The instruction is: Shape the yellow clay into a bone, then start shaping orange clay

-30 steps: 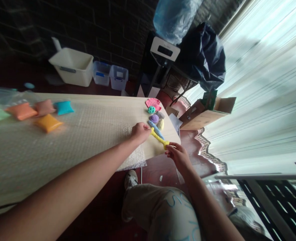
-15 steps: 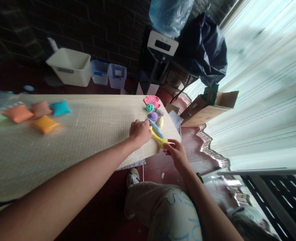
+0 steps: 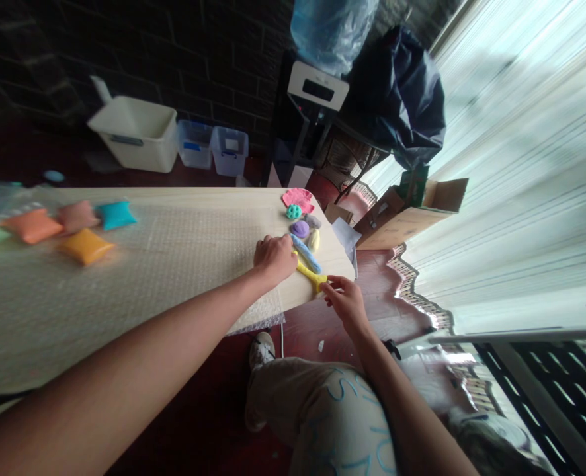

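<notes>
A yellow strip of modelling clay [image 3: 306, 270] with a widened end lies at the table's right end, beside a blue clay roll [image 3: 305, 254]. My left hand [image 3: 275, 256] is closed on the strip's far end, which its fingers partly hide. At the near, widened end, my right hand [image 3: 342, 295] has thumb and fingertips pinched on the clay. Beyond the blue roll sit a pale yellow piece [image 3: 314, 240], a purple lump [image 3: 299, 229], a grey piece [image 3: 313, 221], a green ball with dark spots [image 3: 293, 211] and a flat pink-red piece [image 3: 297, 198].
Bubble wrap [image 3: 194, 264] covers much of the wooden table. Orange [image 3: 85, 247], blue [image 3: 116, 215] and other coloured packets lie at left. Behind the table stand a white bin [image 3: 141, 142] and two clear boxes [image 3: 229, 152]. A cardboard box [image 3: 412, 221] is at right.
Both hands have lowered the yellow strip onto the table beside the blue roll. My left hand has turned knuckles-up over its end. The view has shifted slightly.
</notes>
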A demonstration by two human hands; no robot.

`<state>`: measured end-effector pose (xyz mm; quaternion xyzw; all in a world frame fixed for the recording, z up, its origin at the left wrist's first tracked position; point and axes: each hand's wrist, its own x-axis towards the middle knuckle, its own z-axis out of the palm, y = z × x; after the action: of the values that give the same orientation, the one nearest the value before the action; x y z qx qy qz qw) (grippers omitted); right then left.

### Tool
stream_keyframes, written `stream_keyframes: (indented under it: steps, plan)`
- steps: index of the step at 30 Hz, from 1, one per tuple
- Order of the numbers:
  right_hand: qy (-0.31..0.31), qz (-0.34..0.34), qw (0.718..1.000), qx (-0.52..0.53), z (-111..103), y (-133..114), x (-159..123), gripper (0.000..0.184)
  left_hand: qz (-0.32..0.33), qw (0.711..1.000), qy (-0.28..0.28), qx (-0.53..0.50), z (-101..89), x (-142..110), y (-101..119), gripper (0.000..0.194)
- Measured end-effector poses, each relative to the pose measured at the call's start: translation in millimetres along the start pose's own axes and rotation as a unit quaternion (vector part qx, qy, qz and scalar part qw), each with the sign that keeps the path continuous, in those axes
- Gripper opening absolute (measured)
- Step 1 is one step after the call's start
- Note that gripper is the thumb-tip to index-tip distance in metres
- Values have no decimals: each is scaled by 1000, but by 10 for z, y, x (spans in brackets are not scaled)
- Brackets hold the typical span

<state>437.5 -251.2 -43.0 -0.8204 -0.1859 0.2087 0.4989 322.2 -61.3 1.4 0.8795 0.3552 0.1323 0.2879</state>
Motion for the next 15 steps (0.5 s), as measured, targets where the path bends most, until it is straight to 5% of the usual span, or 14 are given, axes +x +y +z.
stream_keyframes:
  steps: [9,15]
  plan:
    - [3,-76,996,-55,-88,-278,-117,43,-84,985,91,-119,-358,260,212,22]
    - [-156,-179,970,-59,426,-998,-807,21,-134,956,166,-200,-1034,335,381,17]
